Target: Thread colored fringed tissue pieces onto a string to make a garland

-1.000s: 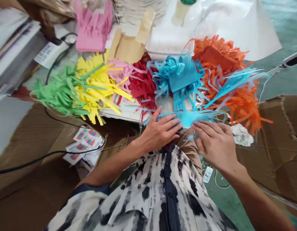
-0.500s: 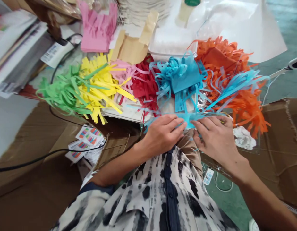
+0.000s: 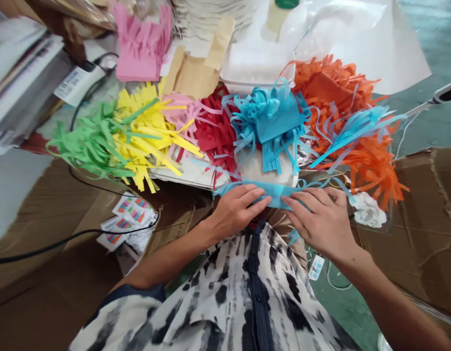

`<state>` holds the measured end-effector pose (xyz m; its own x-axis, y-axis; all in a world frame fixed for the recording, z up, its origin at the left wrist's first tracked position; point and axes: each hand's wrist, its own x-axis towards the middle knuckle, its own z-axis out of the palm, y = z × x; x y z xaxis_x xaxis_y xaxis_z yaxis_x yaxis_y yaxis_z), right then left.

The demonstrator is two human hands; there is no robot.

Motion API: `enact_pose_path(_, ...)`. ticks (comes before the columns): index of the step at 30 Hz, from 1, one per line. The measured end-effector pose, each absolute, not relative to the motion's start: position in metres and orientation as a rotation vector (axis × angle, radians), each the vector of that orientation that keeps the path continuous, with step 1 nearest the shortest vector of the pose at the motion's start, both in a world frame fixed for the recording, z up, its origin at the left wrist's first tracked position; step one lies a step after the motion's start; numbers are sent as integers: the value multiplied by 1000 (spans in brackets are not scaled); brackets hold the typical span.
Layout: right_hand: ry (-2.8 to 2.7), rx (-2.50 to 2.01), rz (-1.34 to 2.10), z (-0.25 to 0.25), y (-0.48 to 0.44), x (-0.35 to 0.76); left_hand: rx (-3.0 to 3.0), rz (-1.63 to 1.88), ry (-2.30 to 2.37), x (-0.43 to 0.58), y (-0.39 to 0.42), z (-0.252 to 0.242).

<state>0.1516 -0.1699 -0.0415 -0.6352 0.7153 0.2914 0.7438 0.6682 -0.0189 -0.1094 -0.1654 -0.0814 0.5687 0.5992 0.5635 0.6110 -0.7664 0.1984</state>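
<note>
Both hands work a strip of light blue fringed paper [image 3: 276,191] lying over my lap at the near edge of the pile. My left hand [image 3: 237,209] has its fingers curled onto the strip's left part. My right hand [image 3: 320,219] pinches the strip's right part, fingers pressed together. The strip looks folded or rolled into a narrow band, with loose fringes trailing to the right. Just beyond it lies a heap of blue fringed paper [image 3: 271,119].
Fringed paper piles spread across the surface: green [image 3: 86,141], yellow [image 3: 147,134], red [image 3: 216,131], orange [image 3: 347,117], pink [image 3: 141,41]. Brown cardboard [image 3: 422,214] lies on the right and left, a black cable [image 3: 72,239] crosses on the left, and a crumpled white paper [image 3: 367,209] sits near my right hand.
The hands went from lying flat on the spread blue paper to gripping it; the paper is now gathered into a narrow band between them.
</note>
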Motion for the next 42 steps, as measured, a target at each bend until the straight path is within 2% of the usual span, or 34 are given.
enact_pose_path(7,-2426,-1404,182,-41,-161,158,-2777,-784,-1617,-119,-155,-55)
enact_pose_path(12,-2441,-1578,38,-42,-156,150,-2676,-642,-1771,-116,-145,-51)
enact_pose_path(25,-2469,-1667,-202,-44,-151,143,-2595,-561,-1605,-110,-139,-60)
enact_pose_path(29,-2384,-1368,-349,-48,-162,139,-2577,-631,-1594,-106,-141,-58)
enact_pose_path(32,-2484,-1134,-335,-51,-169,138,-2667,-751,-1305,-104,-141,-62)
enact_pose_path(36,-2479,-1173,-288,-53,-171,151,-2823,-751,-941,-120,-139,-70)
enact_pose_path(42,-2458,-1198,-231,-50,-169,172,-2695,-858,-1329,-152,-145,-52)
